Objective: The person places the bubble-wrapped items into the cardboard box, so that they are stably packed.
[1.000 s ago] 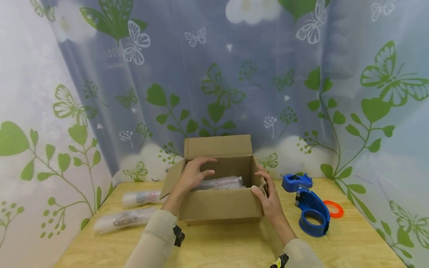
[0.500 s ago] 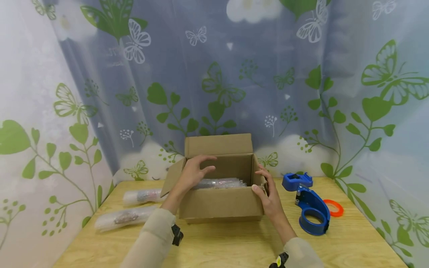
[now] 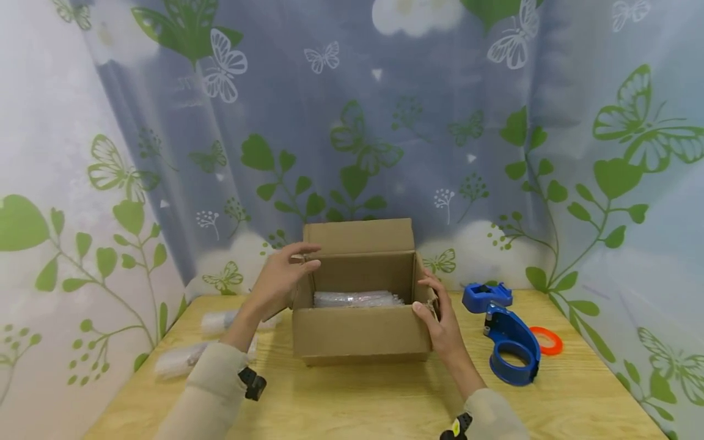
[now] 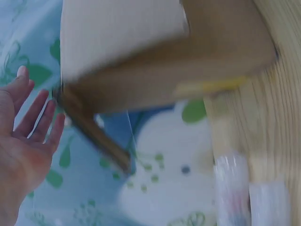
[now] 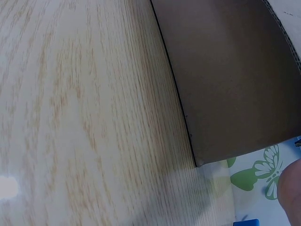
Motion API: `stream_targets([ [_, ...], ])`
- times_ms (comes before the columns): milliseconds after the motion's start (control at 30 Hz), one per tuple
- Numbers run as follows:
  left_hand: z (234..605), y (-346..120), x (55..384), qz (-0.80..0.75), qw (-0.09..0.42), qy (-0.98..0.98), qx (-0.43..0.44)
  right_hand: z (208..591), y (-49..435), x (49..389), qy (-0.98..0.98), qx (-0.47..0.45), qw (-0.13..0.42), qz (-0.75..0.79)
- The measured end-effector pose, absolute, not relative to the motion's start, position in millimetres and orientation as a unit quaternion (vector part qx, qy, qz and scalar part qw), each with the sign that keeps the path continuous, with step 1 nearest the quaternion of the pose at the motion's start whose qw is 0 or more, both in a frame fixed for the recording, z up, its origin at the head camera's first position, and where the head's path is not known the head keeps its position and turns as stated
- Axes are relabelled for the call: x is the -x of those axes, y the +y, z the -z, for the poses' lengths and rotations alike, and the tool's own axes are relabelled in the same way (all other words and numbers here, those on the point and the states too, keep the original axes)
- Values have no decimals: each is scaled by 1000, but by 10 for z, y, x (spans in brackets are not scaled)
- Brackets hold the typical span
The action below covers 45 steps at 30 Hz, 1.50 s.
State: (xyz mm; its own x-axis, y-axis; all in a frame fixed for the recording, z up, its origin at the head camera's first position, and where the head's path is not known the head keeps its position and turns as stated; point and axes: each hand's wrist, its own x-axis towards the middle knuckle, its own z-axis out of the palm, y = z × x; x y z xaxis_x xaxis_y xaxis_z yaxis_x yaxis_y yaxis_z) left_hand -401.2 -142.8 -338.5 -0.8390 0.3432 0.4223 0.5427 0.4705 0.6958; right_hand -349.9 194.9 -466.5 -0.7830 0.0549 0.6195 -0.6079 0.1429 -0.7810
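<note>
- Fingers of the right hand grip the right side of an open cardboard box.
- The left hand, fingers loosely extended and holding nothing, hovers just beside the box's left side.
- Inside, between the hands, lies a clear-wrapped bundle, touching neither.
- On the wooden table, wrapped rolls lie left, a blue tape dispenser right.
- A butterfly-print curtain hangs behind.

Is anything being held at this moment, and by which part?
Yes: the right hand holds the cardboard box by its right side, near the front top corner. The left hand holds nothing.
</note>
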Motion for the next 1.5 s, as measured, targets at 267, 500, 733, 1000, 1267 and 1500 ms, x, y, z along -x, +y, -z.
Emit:
stream_targets([
  [267, 3428, -2007, 4013, 419, 134, -867, 232, 4671, 1969, 3503, -707, -203, 269, -622],
  [500, 3560, -2437, 3942, 377, 122, -895, 206, 4685, 1969, 3522, -702, -212, 269, -624],
  [733, 3682, -2738, 3823, 362, 109, -906, 189, 4688, 1967, 3521, -702, -210, 267, -625],
  [1000, 3909, -3051, 3747, 339, 96, -920, 170, 4665, 1959, 3508, -703, -210, 267, -625],
  [1267, 4182, -3375, 3673, 343, 79, -926, 133, 4665, 1959, 3511, -702, -210, 269, -625],
  [1500, 4341, -3582, 3614, 318, 51, -942, 95, 4665, 1951, 3508, -700, -211, 271, -626],
])
